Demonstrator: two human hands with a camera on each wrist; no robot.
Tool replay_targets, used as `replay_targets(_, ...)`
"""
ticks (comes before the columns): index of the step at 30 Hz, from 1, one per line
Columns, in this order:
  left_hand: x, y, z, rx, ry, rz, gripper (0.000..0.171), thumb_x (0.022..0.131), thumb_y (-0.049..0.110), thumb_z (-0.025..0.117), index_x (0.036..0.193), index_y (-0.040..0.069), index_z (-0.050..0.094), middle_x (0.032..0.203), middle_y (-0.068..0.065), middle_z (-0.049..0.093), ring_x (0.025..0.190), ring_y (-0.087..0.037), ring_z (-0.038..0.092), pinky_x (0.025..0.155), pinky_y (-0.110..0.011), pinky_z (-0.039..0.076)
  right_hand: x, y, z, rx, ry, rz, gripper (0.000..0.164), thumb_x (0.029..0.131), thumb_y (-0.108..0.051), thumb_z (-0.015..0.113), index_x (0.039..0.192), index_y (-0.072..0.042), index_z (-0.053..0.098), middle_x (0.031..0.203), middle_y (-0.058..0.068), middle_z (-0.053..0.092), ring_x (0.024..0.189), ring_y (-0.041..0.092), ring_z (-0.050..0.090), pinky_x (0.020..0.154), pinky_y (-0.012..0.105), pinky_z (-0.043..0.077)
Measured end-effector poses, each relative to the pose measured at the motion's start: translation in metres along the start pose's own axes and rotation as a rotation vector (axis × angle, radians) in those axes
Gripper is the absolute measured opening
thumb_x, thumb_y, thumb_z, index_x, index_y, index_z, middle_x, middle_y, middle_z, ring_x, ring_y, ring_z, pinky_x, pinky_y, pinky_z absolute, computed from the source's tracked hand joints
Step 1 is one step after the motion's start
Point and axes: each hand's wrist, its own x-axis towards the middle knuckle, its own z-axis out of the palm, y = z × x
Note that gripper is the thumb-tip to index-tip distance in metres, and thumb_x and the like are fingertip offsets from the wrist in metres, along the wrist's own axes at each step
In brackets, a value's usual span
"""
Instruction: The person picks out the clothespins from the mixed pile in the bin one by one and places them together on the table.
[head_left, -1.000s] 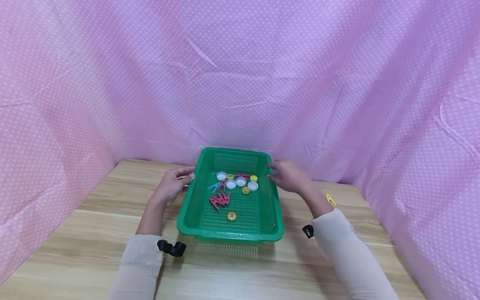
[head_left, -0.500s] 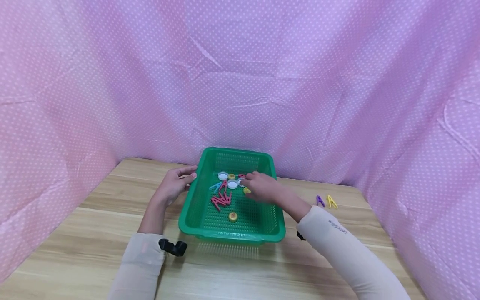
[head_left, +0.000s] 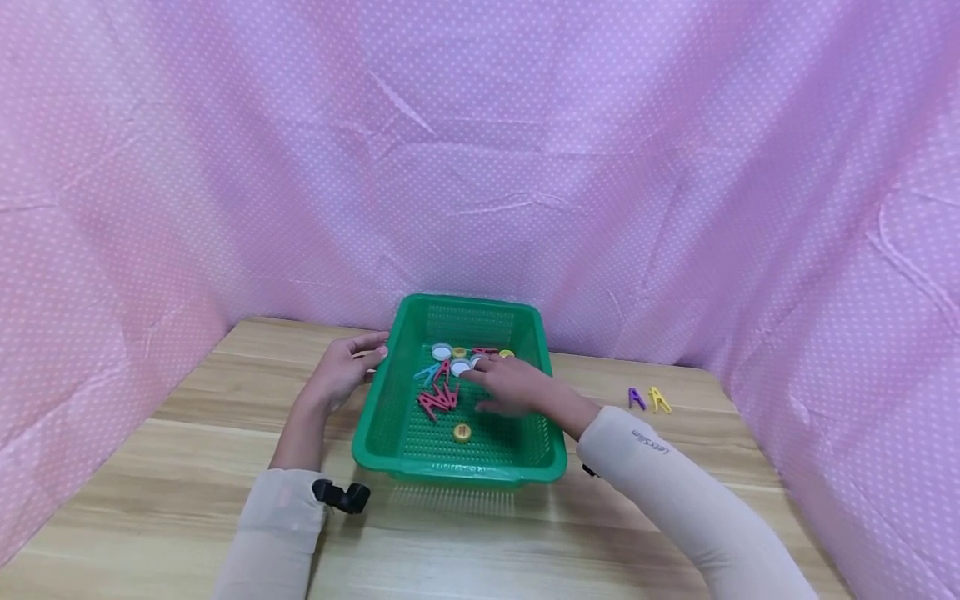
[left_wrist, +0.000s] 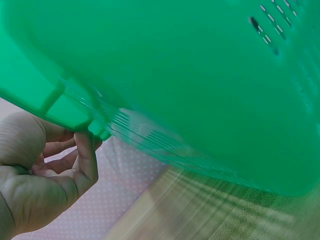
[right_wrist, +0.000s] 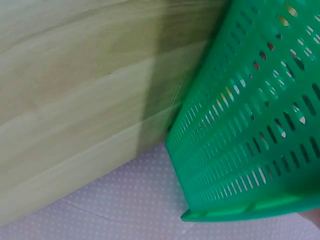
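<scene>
A green perforated plastic basket [head_left: 459, 471] stands on the wooden table in the head view. My left hand [head_left: 341, 373] holds its left rim; in the left wrist view, thumb and curled fingers [left_wrist: 86, 155] pinch the rim's edge. My right hand [head_left: 516, 385] reaches over the right side into the basket, fingers extended above the contents, partly covering bottle caps. Inside lie white caps [head_left: 442, 352], a gold cap [head_left: 462, 432], pink clothespins [head_left: 438, 401] and a light-blue clothespin [head_left: 427, 373]. In the right wrist view, the basket's side [right_wrist: 260, 150] hides most of that hand.
On the table to the right lie a purple clothespin [head_left: 636, 398] and a yellow clothespin [head_left: 659, 400]. A pink dotted curtain [head_left: 480, 167] hangs behind and at both sides. The wooden tabletop [head_left: 187, 467] extends around the basket.
My right hand has moved from the basket's right rim inward and left over the caps. The purple clothespin has come into view on the table. My left hand has stayed at the rim.
</scene>
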Motion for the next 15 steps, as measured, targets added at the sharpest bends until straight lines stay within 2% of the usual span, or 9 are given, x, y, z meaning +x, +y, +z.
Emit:
replay_targets(7, 0.0013, 0.0001, -0.0002, 0.009, 0.014, 0.006, 0.042, 0.097, 0.017, 0.055, 0.138, 0.006, 0.049, 0.132, -0.013, 0.052, 0.101, -0.017, 0.059, 0.084, -0.033, 0.053, 0.0045, -0.0069, 0.0048, 0.032, -0.026, -0.012, 0.062, 0.091, -0.048, 0.058, 0.143, -0.017, 0.043, 0.139, 0.006, 0.046, 0.125, 0.025, 0.045, 0.099, 0.044, 0.042)
replay_targets(15, 0.0011, -0.0004, -0.0005, 0.007, 0.009, 0.004, 0.042, 0.098, 0.017, 0.054, 0.138, 0.005, 0.048, 0.132, -0.015, 0.053, 0.099, -0.016, 0.059, 0.083, -0.033, 0.054, 0.0071, -0.0107, 0.0078, 0.132, -0.198, 0.024, 0.069, 0.092, -0.048, 0.056, 0.151, -0.031, 0.024, 0.154, 0.002, 0.028, 0.139, 0.028, 0.027, 0.108, 0.054, 0.029)
